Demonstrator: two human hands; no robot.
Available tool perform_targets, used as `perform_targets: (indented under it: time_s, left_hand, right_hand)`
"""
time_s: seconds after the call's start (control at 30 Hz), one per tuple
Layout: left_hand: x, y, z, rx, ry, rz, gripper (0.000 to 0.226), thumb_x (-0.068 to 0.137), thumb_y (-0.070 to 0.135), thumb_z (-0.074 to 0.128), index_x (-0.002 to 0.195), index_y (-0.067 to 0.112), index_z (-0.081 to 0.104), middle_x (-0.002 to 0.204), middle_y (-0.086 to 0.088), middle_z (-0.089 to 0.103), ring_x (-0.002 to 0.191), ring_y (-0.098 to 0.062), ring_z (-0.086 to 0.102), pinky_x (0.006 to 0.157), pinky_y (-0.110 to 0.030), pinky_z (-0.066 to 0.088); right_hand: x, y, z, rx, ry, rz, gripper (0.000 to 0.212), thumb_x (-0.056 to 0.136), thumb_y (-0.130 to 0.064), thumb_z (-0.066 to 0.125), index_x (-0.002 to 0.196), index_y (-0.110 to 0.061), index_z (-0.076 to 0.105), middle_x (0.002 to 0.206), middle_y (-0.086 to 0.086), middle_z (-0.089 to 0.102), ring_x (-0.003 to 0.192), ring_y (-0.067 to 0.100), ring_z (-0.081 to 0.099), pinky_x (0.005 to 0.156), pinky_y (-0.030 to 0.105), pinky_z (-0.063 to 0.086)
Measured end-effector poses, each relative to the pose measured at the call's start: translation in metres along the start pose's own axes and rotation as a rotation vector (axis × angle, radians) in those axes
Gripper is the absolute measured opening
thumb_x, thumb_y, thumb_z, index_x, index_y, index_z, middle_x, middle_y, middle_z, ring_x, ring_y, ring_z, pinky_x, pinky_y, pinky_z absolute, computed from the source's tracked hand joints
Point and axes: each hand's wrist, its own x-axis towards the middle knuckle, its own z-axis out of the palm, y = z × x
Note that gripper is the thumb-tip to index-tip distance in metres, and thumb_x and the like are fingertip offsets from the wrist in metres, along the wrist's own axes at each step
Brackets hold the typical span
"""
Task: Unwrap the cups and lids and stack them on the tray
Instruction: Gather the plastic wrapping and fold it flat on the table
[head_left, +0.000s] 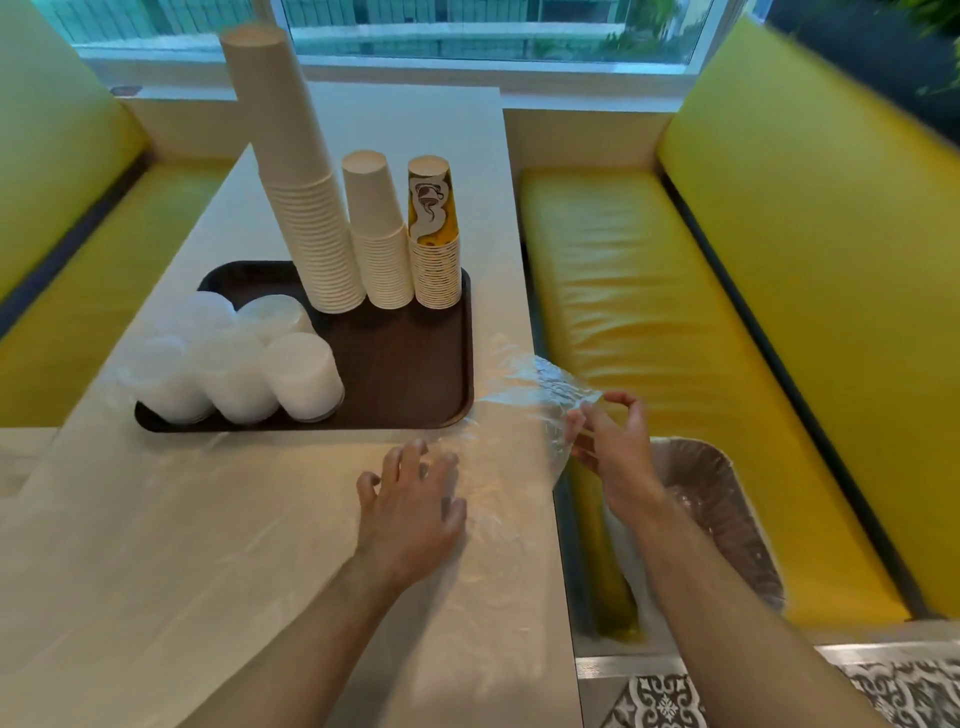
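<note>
Beside the dark brown plastic tray (415, 384) already bearing inverted paper cup stacks (322, 244) and white lid stacks (234, 369), the right hand (615, 447) pinches the crumpled clear plastic wrapper (524, 384) while the left hand (415, 499) hovers spread and empty, so clearing up seems under way, with the lined bin (727, 499) a likely next stop.

the dark brown plastic tray (415, 374) is crowded — three upside-down paper cup stacks (332, 249) wall its far edge, white plastic lid stacks (234, 364) fill its left. only its bare right-centre stays reachable — crinkled clear plastic wrap (524, 415) lies beside it.
</note>
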Motion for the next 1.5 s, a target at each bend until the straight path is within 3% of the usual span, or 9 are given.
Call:
perform_targets:
  time_s: [0.27,0.43,0.6,0.73,0.83,1.0,1.13,1.27,1.5]
  left_hand:
    - [0.023,-0.01,-0.016,0.034,-0.026,0.002,0.042,0.105,0.042,0.034,0.146,0.039,0.043,0.168,0.003,0.008,0.154,-0.019,0.004,0.116,-0.057,0.012]
    - [0.032,-0.011,-0.023,0.003,-0.04,0.0,0.038,0.104,0.037,0.038,0.14,0.034,0.051,0.162,0.006,0.021,0.149,-0.015,0.017,0.113,-0.06,0.016]
    - [0.035,-0.012,-0.029,-0.038,-0.058,-0.004,0.039,0.104,0.034,0.041,0.142,0.034,0.053,0.162,0.004,0.025,0.148,-0.018,0.02,0.115,-0.061,0.018]
    - [0.032,-0.006,-0.031,-0.236,0.035,-0.067,0.03,0.103,0.034,0.048,0.129,0.027,0.06,0.143,0.0,0.039,0.133,-0.019,0.037,0.11,-0.05,0.03]
    - [0.023,0.0,-0.035,-0.551,0.059,-0.147,0.013,0.101,0.027,0.054,0.108,0.019,0.061,0.118,-0.005,0.053,0.105,-0.021,0.053,0.09,-0.038,0.046]
    - [0.012,-0.006,-0.052,-1.243,-0.162,-0.402,0.017,0.1,0.031,0.06,0.106,0.014,0.059,0.1,-0.008,0.06,0.083,-0.021,0.056,0.072,-0.034,0.048]
    - [0.004,-0.014,-0.066,-1.549,-0.273,-0.387,0.018,0.098,0.038,0.061,0.108,0.024,0.057,0.115,-0.009,0.062,0.101,-0.027,0.057,0.091,-0.039,0.046]
    - [-0.003,-0.039,-0.082,-1.83,-0.335,-0.307,0.031,0.097,0.041,0.053,0.119,0.02,0.063,0.117,-0.014,0.069,0.104,-0.027,0.063,0.086,-0.036,0.041]
    - [-0.029,-0.087,-0.092,-1.65,-0.518,-0.075,0.04,0.086,0.047,0.067,0.11,0.015,0.073,0.08,-0.002,0.067,0.069,-0.014,0.063,0.074,-0.036,0.051]
  right_hand:
    - [-0.007,0.002,-0.002,-0.125,0.034,-0.135,0.033,0.09,0.009,0.066,0.096,-0.023,0.072,0.105,0.006,0.072,0.078,0.019,0.066,0.073,0.038,0.057]
    - [-0.024,-0.023,-0.003,-0.163,0.03,-0.247,0.03,0.091,0.006,0.066,0.11,-0.016,0.074,0.082,-0.013,0.076,0.067,0.004,0.067,0.068,0.024,0.058]
    - [-0.048,-0.058,0.008,-0.182,-0.042,-0.344,0.038,0.091,0.004,0.067,0.122,-0.018,0.071,0.1,-0.009,0.075,0.076,0.01,0.071,0.08,0.032,0.061]
    - [-0.067,-0.072,0.025,-0.15,-0.112,-0.332,0.051,0.091,0.006,0.066,0.133,-0.023,0.064,0.119,0.011,0.07,0.074,0.011,0.07,0.082,0.032,0.061]
    - [-0.082,-0.077,0.039,-0.084,-0.114,-0.3,0.054,0.091,0.006,0.066,0.139,-0.02,0.06,0.137,0.016,0.06,0.082,0.013,0.069,0.079,0.027,0.06]
    - [-0.117,-0.097,0.061,0.063,-0.206,-0.27,0.051,0.09,0.007,0.067,0.132,-0.022,0.064,0.144,0.011,0.052,0.115,0.031,0.064,0.078,0.028,0.059]
    - [-0.141,-0.111,0.074,0.134,-0.359,-0.164,0.05,0.09,0.011,0.061,0.131,-0.018,0.065,0.114,0.01,0.061,0.075,0.012,0.068,0.068,0.023,0.056]
    - [-0.148,-0.118,0.078,0.167,-0.404,-0.081,0.054,0.086,0.015,0.052,0.131,-0.012,0.064,0.083,0.001,0.067,0.06,0.011,0.062,0.055,0.021,0.051]
    - [-0.137,-0.11,0.068,-0.001,-0.216,-0.111,0.061,0.087,0.014,0.05,0.132,-0.026,0.065,0.11,0.003,0.062,0.065,0.01,0.06,0.054,0.023,0.052]
